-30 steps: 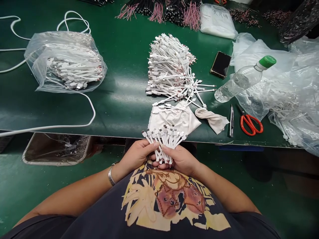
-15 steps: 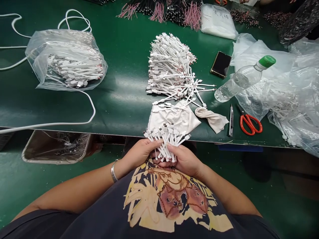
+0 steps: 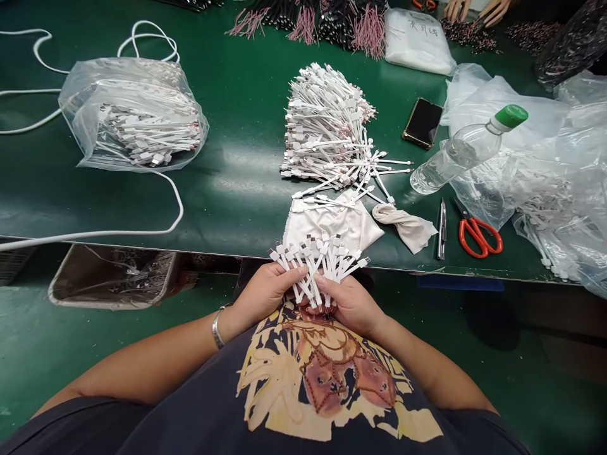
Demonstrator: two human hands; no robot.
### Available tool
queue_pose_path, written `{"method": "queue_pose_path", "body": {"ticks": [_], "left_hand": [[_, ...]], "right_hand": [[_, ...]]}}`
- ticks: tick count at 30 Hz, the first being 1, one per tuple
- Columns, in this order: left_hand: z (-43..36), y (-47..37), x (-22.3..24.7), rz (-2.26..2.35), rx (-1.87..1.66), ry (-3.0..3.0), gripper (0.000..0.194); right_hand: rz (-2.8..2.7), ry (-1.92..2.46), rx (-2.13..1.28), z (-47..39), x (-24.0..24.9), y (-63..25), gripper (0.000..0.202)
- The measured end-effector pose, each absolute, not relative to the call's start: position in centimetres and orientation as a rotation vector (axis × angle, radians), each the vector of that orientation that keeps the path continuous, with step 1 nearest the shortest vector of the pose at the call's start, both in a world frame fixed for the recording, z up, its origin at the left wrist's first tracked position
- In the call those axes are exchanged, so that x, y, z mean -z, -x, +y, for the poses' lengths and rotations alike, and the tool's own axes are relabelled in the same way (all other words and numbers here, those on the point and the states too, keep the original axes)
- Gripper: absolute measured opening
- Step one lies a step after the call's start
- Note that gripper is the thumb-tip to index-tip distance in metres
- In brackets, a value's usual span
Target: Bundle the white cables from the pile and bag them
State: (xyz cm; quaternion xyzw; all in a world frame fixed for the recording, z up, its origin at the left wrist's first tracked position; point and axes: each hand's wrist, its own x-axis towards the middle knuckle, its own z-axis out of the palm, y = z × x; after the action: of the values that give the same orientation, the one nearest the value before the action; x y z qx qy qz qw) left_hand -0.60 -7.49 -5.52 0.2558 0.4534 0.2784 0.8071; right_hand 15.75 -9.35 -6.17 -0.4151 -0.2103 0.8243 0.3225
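A fanned bunch of short white USB cables [image 3: 315, 262] is held between both hands at the table's front edge, plugs pointing away from me. My left hand [image 3: 270, 287] grips the bunch from the left, thumb on top. From the right, my right hand [image 3: 353, 303] clasps it the same way, with fingers partly hidden underneath. Just beyond lies a white cloth [image 3: 327, 227] with a few loose cables on it. Behind that is a large pile of the same white cables [image 3: 322, 126].
Rightward lie a twisted cloth [image 3: 405, 227], a cutter knife [image 3: 442, 230], red-handled scissors [image 3: 480, 237], a water bottle [image 3: 458, 158], a phone [image 3: 423, 122] and plastic bags [image 3: 535, 164]. A bag of cables [image 3: 135, 117] sits left, above a bin [image 3: 61, 291]. Another person's hands [image 3: 477, 9] show at the back.
The held cables are spread slightly wider, with both hands still on them. At the back right, another person's hands have come further into view. The view has shifted slightly.
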Motion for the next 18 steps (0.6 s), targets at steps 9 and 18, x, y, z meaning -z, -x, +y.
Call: {"method": "queue_pose_path", "body": {"ticks": [9,18], "left_hand": [[-7.75,0.76,5.72,0.994,-0.636,-0.478,0.026],[-7.88,0.96,5.98,1.027,-0.656,-0.482,0.025]], "right_hand": [[-0.623,1.125,-2.079,-9.47,5.96,-15.55,0.036],[-0.584,1.219,-2.070,-9.44,5.62,-15.79,0.033]]}}
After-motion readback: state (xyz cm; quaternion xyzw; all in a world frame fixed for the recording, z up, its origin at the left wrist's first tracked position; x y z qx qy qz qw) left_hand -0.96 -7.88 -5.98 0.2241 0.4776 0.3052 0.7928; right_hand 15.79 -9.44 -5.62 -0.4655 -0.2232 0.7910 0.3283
